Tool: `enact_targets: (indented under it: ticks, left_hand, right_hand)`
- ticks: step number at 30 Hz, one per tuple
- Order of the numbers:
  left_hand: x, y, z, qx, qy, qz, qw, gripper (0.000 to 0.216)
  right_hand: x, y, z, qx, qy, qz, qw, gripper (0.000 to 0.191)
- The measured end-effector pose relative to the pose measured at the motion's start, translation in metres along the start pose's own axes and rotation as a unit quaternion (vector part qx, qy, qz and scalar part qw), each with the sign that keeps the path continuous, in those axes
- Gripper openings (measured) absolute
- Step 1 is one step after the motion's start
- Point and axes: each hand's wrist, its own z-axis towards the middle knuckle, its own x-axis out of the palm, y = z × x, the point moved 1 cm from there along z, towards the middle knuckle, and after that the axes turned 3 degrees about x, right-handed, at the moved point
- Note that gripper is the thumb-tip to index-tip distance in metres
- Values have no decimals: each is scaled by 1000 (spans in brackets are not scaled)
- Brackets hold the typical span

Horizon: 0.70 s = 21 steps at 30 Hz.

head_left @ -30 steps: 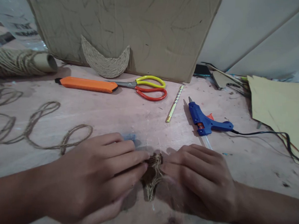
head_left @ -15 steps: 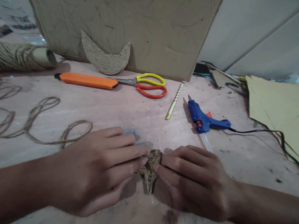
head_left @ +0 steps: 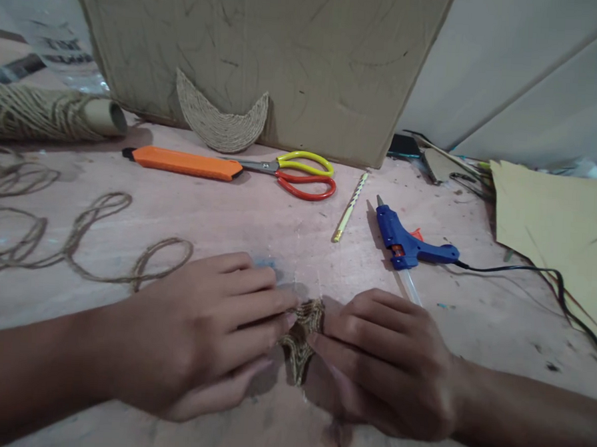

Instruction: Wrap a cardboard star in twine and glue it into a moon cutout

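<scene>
Two hands flank the twine piece (head_left: 298, 360) in the head view, and it sits between their fingertips over the bench (head_left: 258, 221). The left hand (head_left: 207, 332), fingers bent close together, grips the piece's left side; the right hand (head_left: 391, 362), bent likewise, pinches its right side, so neither is nearer. The part that shows runs longest toward and away from the person, one tip aimed back at the body. Whether it touches the bench, I cannot tell. Beyond the piece, the glue gun (head_left: 391, 232) lies rightward, the cutter (head_left: 186, 163) leftward.
</scene>
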Motion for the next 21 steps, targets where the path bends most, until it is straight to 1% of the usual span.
enact_targets:
  ticks: [2, 4, 6, 8, 9, 10, 11, 12, 13, 14, 16, 18, 21]
  left_hand:
    - [0, 1, 0, -1, -8, 4, 1000, 19]
    - [1, 1, -1, 0, -11, 13, 1000, 18]
    - [1, 0, -1, 12, -15, 32, 999, 20]
    - [2, -3, 0, -6, -26, 70, 997, 23]
    - [2, -5, 0, -28, -35, 86, 995, 23]
    - [2, -7, 1, -57, -39, 93, 993, 24]
    - [3, -9, 1, -90, -39, 85, 992, 26]
    - [4, -11, 0, -117, -35, 62, 991, 28]
    - [5, -12, 0, -134, -29, 31, 990, 29]
    - [6, -14, -1, -146, -22, 2, 989, 30]
    - [8, -15, -3, -162, -12, -22, 986, 32]
    - [9, -16, -5, -163, -5, -6, 987, 33]
    - [8, -16, -4, -151, 10, 7, 988, 30]
  right_hand:
    - [-3, 3, 1, 1, -2, -16, 1000, 30]
    - [-12, 3, 1, -5, -2, -51, 999, 28]
    - [-28, -1, 0, -10, 3, -84, 996, 21]
    - [-48, -14, -4, 13, 3, -107, 994, 13]
    - [-58, -24, -8, 58, 7, -119, 991, 17]
    - [-67, -34, -13, 95, -3, -142, 985, 19]
    - [-75, -46, -20, 150, -6, -186, 971, 17]
    - [-82, -58, -28, 214, 6, -226, 950, 18]
    - [-86, -69, -35, 264, 39, -238, 934, 28]
    - [-88, -78, -43, 286, 62, -234, 927, 36]
    - [-87, -91, -54, 296, 90, -204, 929, 42]
    - [-82, -96, -60, 292, 92, -180, 935, 39]
    - [-75, -93, -57, 288, 73, -175, 939, 40]
